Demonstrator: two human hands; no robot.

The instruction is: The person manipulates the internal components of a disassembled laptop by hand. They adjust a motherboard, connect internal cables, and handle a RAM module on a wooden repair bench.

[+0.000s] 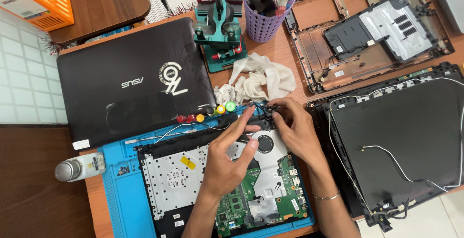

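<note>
An opened laptop base [179, 175] lies on a blue work mat [121, 189], showing a green circuit board [244, 204], a silver shield and a round black fan [265, 143]. My left hand [227, 158] hovers over the middle of the base, fingers spread, its index finger stretched toward the top edge near the fan. My right hand [295, 129] pinches a small black hinge part [267, 111] with thin wires at the base's top right corner.
A closed black laptop [130, 85] lies at upper left. A black screen lid [406, 141] with loose white cables sits at right, an empty brown laptop shell [367, 30] behind it. Also here: white rag [258, 81], purple tool cup [267, 13], green vise [220, 25], small bottle [79, 167], coloured caps [208, 113].
</note>
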